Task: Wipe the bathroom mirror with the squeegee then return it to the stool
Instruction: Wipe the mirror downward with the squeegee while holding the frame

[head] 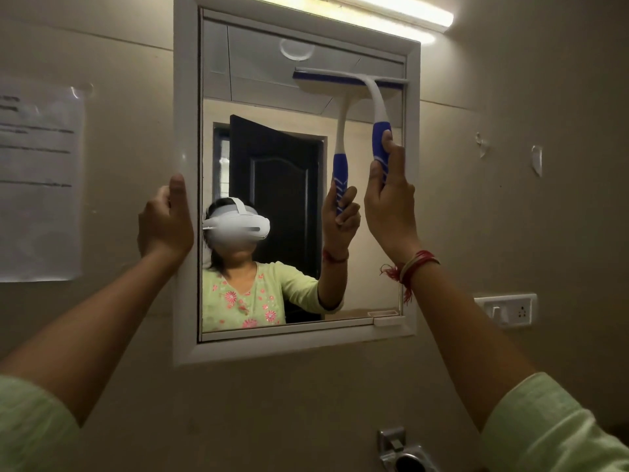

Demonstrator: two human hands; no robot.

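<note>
The bathroom mirror [292, 185] hangs on the wall in a white frame [185, 97]. My right hand [391, 199] is shut on the blue grip of the white-and-blue squeegee [377, 110]. Its blade lies flat against the glass near the upper right corner, reaching the right edge. My left hand [166, 223] grips the frame's left edge at mid height. The glass reflects the squeegee, my arm and the person wearing a white headset. The stool is out of view.
A lit tube lamp [401, 11] runs above the mirror. A paper sheet [37, 178] is taped to the wall on the left. A switch and socket plate [510, 310] sits on the right, and a metal fitting [401, 451] below the mirror.
</note>
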